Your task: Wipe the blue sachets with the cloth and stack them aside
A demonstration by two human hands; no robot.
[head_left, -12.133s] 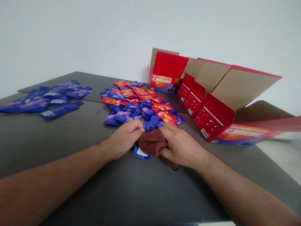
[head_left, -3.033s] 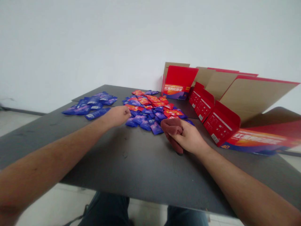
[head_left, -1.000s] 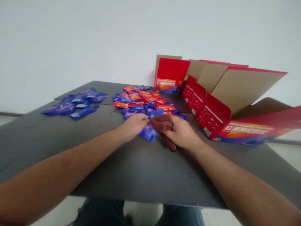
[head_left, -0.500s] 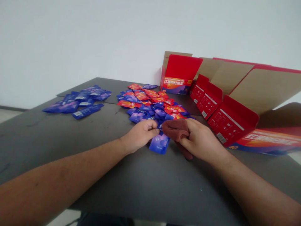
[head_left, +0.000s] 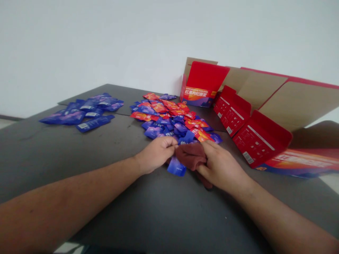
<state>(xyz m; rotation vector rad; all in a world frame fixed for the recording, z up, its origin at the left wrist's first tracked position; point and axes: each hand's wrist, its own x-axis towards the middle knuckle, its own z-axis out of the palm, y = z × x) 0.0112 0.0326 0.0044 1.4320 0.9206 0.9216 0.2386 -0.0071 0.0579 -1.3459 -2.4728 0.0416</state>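
Within right hand (head_left: 221, 165), reddish-brown cloth (head_left: 191, 155)

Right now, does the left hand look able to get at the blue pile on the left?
Likely yes: only dark tabletop shows between the left hand and the blue pile. But it seems to pinch a blue sachet partly covered by the brown cloth, so it may need to let go first.
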